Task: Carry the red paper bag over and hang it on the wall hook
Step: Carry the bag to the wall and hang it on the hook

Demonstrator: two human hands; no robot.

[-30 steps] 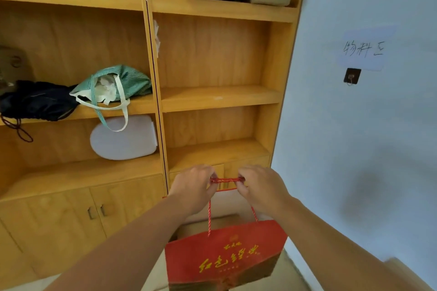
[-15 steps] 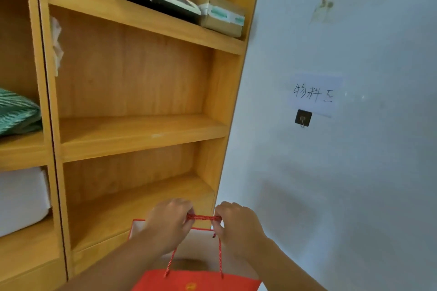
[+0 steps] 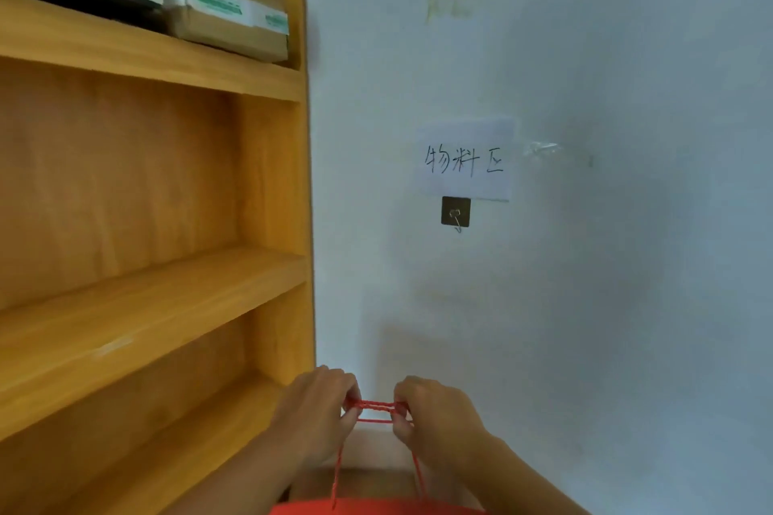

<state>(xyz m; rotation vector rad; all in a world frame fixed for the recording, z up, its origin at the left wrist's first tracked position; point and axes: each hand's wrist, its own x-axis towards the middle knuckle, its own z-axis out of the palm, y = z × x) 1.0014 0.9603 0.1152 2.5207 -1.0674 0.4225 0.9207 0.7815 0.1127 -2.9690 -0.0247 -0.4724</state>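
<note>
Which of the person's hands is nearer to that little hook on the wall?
The right hand, slightly. It sits almost straight below the hook; the left hand is below and further left. Both grip the bag's red cord.

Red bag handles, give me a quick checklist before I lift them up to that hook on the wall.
1. Left hand grips the rope handles: ok.
2. Right hand grips them too: ok.
3. Rope span between the hands taut and open for hooking: ok.
4. Wall hook bare, nothing hanging: ok.
5. Handles level with the hook: not ok, they are well below it.
6. Red paper bag hanging straight: cannot tell, only its top edge shows.
</note>
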